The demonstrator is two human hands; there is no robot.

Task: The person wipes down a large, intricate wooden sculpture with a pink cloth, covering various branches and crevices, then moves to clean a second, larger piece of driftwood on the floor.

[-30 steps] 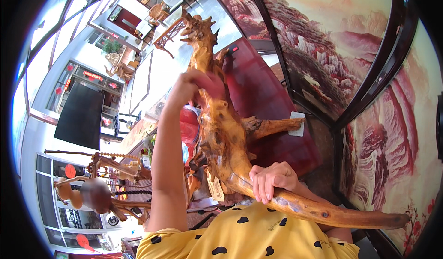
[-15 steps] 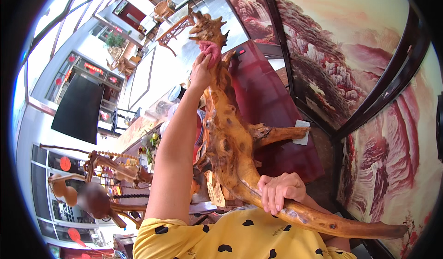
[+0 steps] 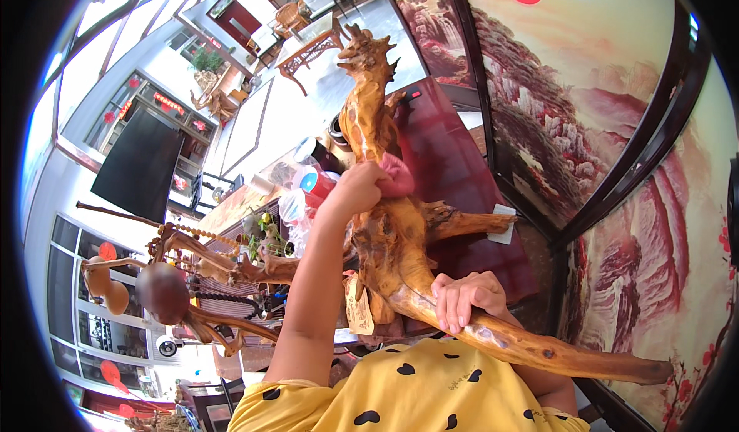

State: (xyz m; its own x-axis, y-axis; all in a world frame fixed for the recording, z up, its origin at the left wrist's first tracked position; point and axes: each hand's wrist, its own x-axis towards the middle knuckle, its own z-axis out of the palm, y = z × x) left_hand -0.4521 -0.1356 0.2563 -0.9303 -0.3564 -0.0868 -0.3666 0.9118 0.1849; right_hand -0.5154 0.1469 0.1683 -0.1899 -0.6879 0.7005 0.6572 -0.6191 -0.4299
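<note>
A long, polished root-wood carving [image 3: 394,251] in golden brown runs from a spiky carved head at the far end to a smooth tapering limb at the near right. My left hand [image 3: 359,189] is closed on a pink cloth [image 3: 397,176] and presses it against the carving's middle, below the neck. My right hand [image 3: 468,298] wraps over the near limb, fingers curled round the wood. A short side branch [image 3: 473,223] juts to the right. A paper tag [image 3: 358,311] hangs beside the carving's lower left.
Under the carving stands a dark red glossy table [image 3: 450,159]. At right is a framed landscape mural [image 3: 623,170]. On the left are a branch-like wooden stand [image 3: 208,256] with gourds, a potted plant [image 3: 269,240], a red-and-white container [image 3: 315,186] and a dark cylinder [image 3: 319,155].
My left hand has drawn the pink cloth nearer along the carving, from the neck just below the head to the middle. My right hand keeps its hold; the view has shifted slightly.
</note>
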